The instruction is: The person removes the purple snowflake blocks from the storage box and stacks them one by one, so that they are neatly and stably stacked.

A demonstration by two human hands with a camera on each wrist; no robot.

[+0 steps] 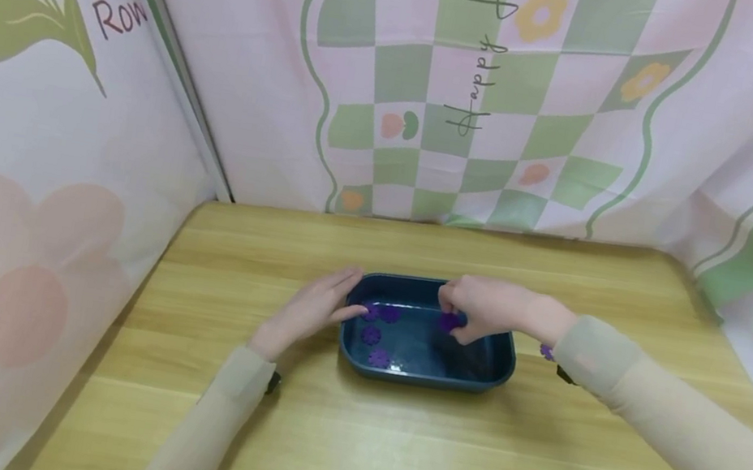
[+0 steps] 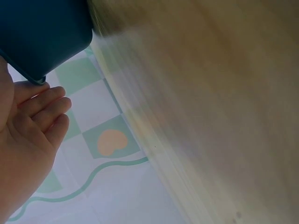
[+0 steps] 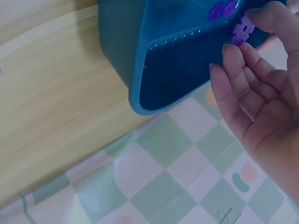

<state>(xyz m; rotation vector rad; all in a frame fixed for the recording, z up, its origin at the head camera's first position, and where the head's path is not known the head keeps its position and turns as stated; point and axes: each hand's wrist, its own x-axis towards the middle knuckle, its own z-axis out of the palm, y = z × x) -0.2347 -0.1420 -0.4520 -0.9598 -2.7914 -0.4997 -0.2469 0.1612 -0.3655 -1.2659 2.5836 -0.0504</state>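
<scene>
A dark blue rectangular plastic tub (image 1: 423, 379) stands on the wooden table. My right hand (image 1: 483, 305) is over its inside and pinches a purple snowflake building disc (image 3: 243, 30) between thumb and fingertips. Several similar purple discs (image 1: 371, 336) lie on the tub floor toward the left end. At the left end of the tub, my left hand (image 1: 313, 307) rests with relaxed fingers beside the outer wall and its thumb over the rim. From the left wrist, its fingertips (image 2: 58, 92) show right at the rim's corner.
Another purple disc (image 1: 546, 351) lies on the table right of the tub, partly hidden by the right sleeve (image 1: 597, 356). The wooden tabletop (image 1: 387, 450) extends around the tub. A checked curtain (image 1: 452, 132) hangs along the back edge, and a floral one (image 1: 18, 211) stands at the left.
</scene>
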